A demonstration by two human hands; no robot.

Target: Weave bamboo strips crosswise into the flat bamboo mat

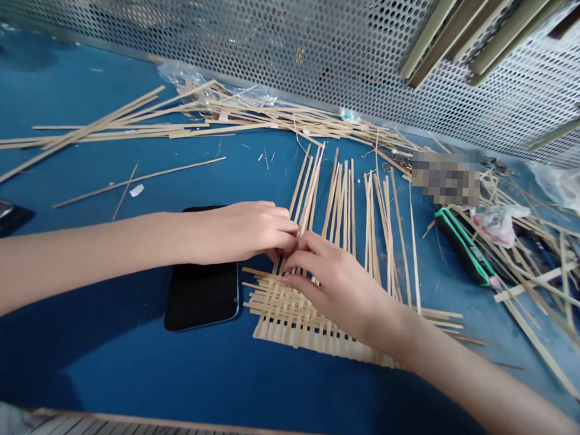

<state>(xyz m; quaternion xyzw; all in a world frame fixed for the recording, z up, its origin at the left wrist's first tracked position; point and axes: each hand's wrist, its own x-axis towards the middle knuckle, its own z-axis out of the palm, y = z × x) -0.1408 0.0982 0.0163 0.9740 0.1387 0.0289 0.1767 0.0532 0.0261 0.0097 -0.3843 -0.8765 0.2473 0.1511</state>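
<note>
A partly woven mat of pale bamboo strips lies on the blue table. Its crossing strips form a tight grid near me, while long loose strips fan out toward the back. My left hand reaches in from the left above a black smartphone, its fingers closed on the strips at the mat's left side. Against those fingertips, my right hand pinches at the same strips, its wrist over the weave. The fingertips of both hands hide exactly which strips are gripped.
Loose bamboo strips are heaped along the perforated metal panel at the back. A green and black utility knife lies at the right beside more strips and a crumpled plastic bag. A dark device sits at the left edge.
</note>
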